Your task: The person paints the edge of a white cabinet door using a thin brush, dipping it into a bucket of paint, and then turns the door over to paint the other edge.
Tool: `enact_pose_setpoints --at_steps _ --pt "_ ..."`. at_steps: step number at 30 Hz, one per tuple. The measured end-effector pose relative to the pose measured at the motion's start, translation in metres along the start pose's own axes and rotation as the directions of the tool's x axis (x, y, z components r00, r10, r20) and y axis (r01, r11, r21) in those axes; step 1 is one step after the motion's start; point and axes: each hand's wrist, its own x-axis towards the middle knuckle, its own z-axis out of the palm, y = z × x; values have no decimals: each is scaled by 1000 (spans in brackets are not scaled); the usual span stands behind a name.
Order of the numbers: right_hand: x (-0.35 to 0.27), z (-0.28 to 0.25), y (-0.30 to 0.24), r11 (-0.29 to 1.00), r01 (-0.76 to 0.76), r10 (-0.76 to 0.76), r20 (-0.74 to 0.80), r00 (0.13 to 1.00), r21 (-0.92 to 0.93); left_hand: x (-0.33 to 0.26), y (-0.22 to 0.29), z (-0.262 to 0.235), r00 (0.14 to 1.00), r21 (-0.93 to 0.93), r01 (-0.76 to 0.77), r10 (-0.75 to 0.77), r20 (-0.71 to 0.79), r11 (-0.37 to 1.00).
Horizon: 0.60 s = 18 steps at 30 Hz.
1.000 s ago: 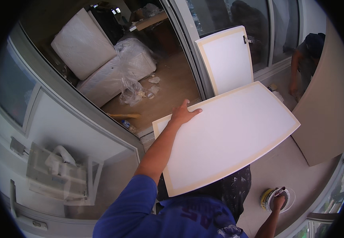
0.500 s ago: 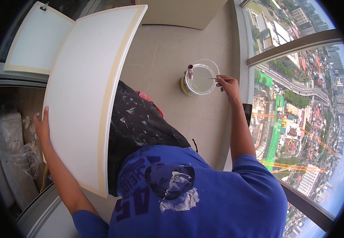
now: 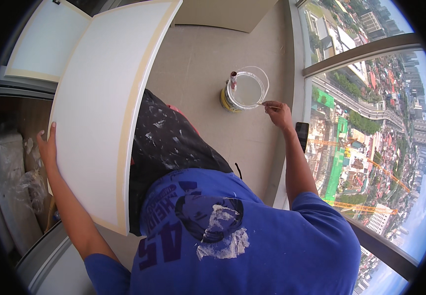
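A large white panel (image 3: 97,93), edged with cream masking tape, leans upright against my lap on the left. My left hand (image 3: 47,147) holds its left edge, with a finger along the border and another sticking out to the side. On the floor to the right stands a paint bucket (image 3: 230,105) of pale paint, its wire handle raised. My right hand (image 3: 278,115) pinches a thin wooden-handled brush (image 3: 268,104) whose tip is at the bucket's right rim. A paint-smeared reddish tube-like handle (image 3: 233,81) stands at the rim's left side.
Behind the panel is a second taped white board (image 3: 50,42) with a small black clip. A black phone-like object (image 3: 301,136) lies by the window frame (image 3: 365,54) at right. Plastic-wrapped items (image 3: 11,172) sit at the left, and a beige cabinet (image 3: 223,12) stands ahead.
My right hand has lowered slightly, and the brush has moved from over the paint to the bucket's rim. My left hand stays at the panel's edge; the whole view has shifted a little.
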Motion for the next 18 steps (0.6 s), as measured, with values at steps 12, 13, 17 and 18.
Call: enact_pose_setpoints --at_steps 12,13,17,18 --pt "-13 12 -18 961 -144 175 -118 977 236 7 -10 2 998 -8 47 -46 51 999" --pt "-20 13 -13 943 -175 218 -127 968 284 11 -11 6 1000 -2 10 -10 29 1000" --pt "-26 24 1 828 -195 312 -144 939 525 17 -15 11 998 1 -54 54 -38 999" --pt "-25 27 6 788 -180 325 -149 934 589 15 -17 10 998 -6 -51 51 -40 999"
